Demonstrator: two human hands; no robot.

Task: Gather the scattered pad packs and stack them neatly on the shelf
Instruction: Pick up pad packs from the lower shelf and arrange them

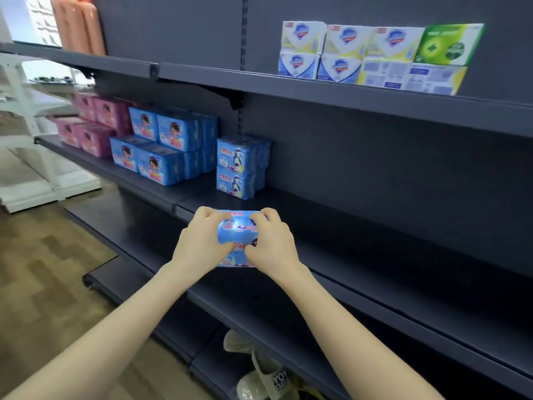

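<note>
The left hand (202, 241) and right hand (272, 243) both grip packs (238, 235) at the shelf (346, 223) edge. A stack (239, 167) stands just behind them; soap boxes (369, 56) sit above.

We saw two forearms bare from wrist to the frame's edge, in front of the dark shelving (375, 232). The left hand (202, 241) and right hand (274, 243) were bare as well. Beneath the shelving's lowest board we made out pale slip-on sandals (265, 376), one strap carrying a dark label with white letters.
</note>
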